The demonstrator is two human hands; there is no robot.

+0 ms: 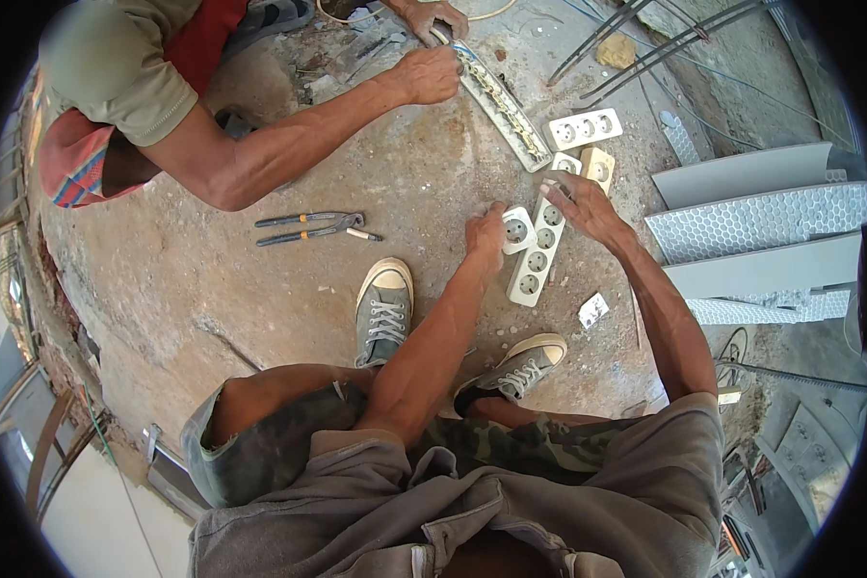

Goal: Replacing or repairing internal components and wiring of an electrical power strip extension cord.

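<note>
My left hand (486, 234) is closed on the left edge of a small white single-socket block (516, 227). That block lies right against a long white power strip (538, 260) with several round sockets, resting slantwise on the ground. My right hand (588, 208) has its thumb and fingers closed on the upper part of the strip and hides some of it. Just beyond, a yellowed socket block (598, 166) and a white three-socket strip (585, 128) lie close together. An opened power strip housing (503, 106) shows its wires and metal contacts.
Opposite me at the upper left, a co-worker's hands (432, 72) hold the far end of the opened housing. Orange-banded pincers (308, 227) lie on the ground. Grey honeycomb-backed panels (761, 226) are at right, below steel bars (665, 53). A white fragment (593, 308) lies near my shoe.
</note>
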